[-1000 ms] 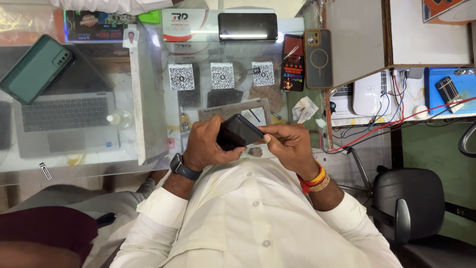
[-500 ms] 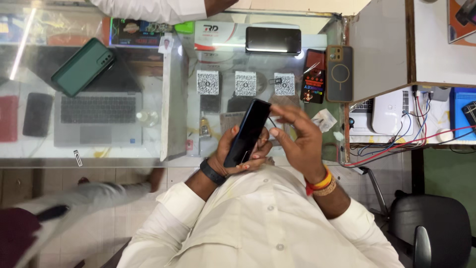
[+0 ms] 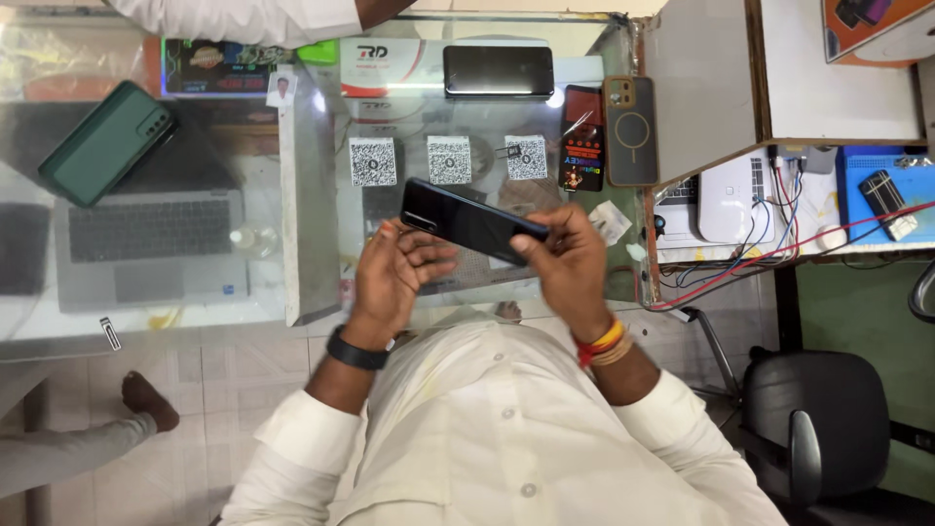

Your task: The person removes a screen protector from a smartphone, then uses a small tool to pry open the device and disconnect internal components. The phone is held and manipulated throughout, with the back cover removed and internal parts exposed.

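Closest in, the guy in the white shirt has a black smartphone (image 3: 467, 222) up off the counter, held between both hands over the glass countertop (image 3: 302, 244). Right hand (image 3: 570, 263) pinches the 3 o'clock end with thumb and fingertips, looks like that's what's steadying it. Left hand (image 3: 394, 278) sits under the 9 o'clock end, fingers loosely curled and half open, more cradling than gripping. Phone's tilted, probably so he can eye its edge.

Past that, three square code cards (image 3: 449, 159) stand in a row facing the customer side. At 9 o'clock there's a grey laptop (image 3: 146, 248) with a green phone case (image 3: 107, 141) above it. Far end, 12 o'clock, another dark phone (image 3: 498, 70) lies flat, and someone's white sleeve (image 3: 243, 18) leans in.
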A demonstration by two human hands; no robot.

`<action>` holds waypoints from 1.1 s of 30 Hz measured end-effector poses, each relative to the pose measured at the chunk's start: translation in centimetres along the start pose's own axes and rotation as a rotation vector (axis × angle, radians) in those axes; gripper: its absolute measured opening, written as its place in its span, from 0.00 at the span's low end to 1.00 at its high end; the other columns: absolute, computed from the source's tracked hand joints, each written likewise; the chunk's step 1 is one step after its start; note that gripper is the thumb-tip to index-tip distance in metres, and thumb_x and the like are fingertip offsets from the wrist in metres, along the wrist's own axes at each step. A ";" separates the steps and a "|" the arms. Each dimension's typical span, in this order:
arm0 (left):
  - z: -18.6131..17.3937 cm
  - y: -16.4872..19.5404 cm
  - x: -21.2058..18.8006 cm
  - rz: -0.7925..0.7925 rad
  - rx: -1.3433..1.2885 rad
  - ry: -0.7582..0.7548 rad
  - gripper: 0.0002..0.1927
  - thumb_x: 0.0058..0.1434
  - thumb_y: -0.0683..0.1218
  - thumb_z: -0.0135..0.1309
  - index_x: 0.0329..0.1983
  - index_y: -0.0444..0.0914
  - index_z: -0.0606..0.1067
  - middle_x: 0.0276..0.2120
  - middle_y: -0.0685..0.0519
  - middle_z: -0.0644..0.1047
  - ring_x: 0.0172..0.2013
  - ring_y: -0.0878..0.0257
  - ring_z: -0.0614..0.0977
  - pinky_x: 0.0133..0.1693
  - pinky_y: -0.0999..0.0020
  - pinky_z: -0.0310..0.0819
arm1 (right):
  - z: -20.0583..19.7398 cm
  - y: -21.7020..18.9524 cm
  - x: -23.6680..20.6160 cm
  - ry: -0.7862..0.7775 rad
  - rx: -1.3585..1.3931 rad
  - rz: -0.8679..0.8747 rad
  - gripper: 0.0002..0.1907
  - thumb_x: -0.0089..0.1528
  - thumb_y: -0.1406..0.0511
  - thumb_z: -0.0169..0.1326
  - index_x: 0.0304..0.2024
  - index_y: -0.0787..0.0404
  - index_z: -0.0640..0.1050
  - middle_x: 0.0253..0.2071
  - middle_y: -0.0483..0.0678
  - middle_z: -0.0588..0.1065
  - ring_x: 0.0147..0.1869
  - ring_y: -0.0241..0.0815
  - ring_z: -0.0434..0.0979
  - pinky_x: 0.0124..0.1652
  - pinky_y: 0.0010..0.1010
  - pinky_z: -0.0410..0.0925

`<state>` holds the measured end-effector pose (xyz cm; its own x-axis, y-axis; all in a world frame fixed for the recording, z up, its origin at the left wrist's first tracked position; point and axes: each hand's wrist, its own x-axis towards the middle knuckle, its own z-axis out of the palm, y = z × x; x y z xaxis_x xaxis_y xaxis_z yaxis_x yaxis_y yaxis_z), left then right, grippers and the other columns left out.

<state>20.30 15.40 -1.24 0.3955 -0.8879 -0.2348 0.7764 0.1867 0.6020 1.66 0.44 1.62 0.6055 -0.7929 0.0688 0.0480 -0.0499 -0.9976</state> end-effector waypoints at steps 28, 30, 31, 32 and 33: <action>-1.3 -0.8 0.7 0.281 -0.008 0.348 0.11 0.66 0.35 0.56 0.52 0.36 0.74 0.43 0.54 0.79 0.44 0.66 0.79 0.49 0.69 0.74 | -2.6 -1.2 2.9 -0.226 -1.309 -0.403 0.19 0.59 0.62 0.63 0.52 0.60 0.82 0.54 0.49 0.78 0.56 0.52 0.73 0.52 0.46 0.63; -1.9 -0.2 1.0 0.270 0.012 0.333 0.12 0.65 0.35 0.56 0.52 0.36 0.74 0.43 0.54 0.79 0.43 0.66 0.80 0.49 0.70 0.74 | -1.9 -1.2 2.8 -0.195 -1.289 -0.332 0.18 0.59 0.62 0.63 0.51 0.59 0.82 0.52 0.48 0.78 0.56 0.51 0.73 0.53 0.46 0.63; -2.1 0.3 0.9 0.243 0.026 0.338 0.13 0.64 0.35 0.55 0.52 0.37 0.74 0.42 0.55 0.80 0.43 0.67 0.80 0.48 0.71 0.75 | -1.6 -1.3 2.8 -0.174 -1.278 -0.298 0.18 0.59 0.62 0.63 0.51 0.58 0.83 0.51 0.47 0.77 0.56 0.51 0.73 0.53 0.46 0.63; -2.5 0.7 0.6 0.217 0.043 0.345 0.14 0.63 0.36 0.55 0.52 0.37 0.74 0.42 0.55 0.80 0.42 0.67 0.80 0.48 0.71 0.75 | -1.2 -1.4 3.0 -0.137 -1.271 -0.294 0.17 0.60 0.63 0.63 0.52 0.58 0.82 0.52 0.47 0.77 0.56 0.51 0.73 0.54 0.46 0.63; -2.8 1.1 0.4 0.204 0.074 0.315 0.13 0.64 0.36 0.55 0.52 0.36 0.74 0.42 0.55 0.80 0.42 0.67 0.80 0.48 0.71 0.75 | -0.8 -1.5 3.4 -0.100 -1.260 -0.292 0.17 0.61 0.63 0.62 0.53 0.58 0.82 0.52 0.48 0.77 0.57 0.51 0.73 0.54 0.46 0.63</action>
<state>22.68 16.45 -2.82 0.6788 -0.6607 -0.3205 0.6330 0.3054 0.7113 2.98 -2.66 3.37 0.7585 -0.6099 0.2297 -0.5553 -0.7893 -0.2620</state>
